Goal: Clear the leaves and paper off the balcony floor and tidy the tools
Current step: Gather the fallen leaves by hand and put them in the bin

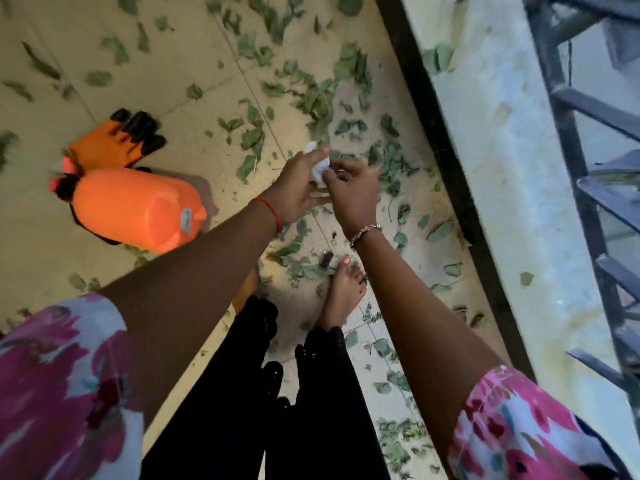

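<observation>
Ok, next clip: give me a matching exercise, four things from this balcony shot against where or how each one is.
Things:
1 white paper
2 orange jug
3 gloves
4 leaves

Places or states:
A scattered over the floor tiles
B lying on its side on the floor
C held between the left hand and the right hand
D on the floor just beyond the jug, black fingertips

Pairs: 1-C, 2-B, 3-D, 4-A

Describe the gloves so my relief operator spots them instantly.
Find the big orange container lying on the tiled floor at the left. Just beyond it lie the gloves: orange too, but flat, with black tips.
</observation>
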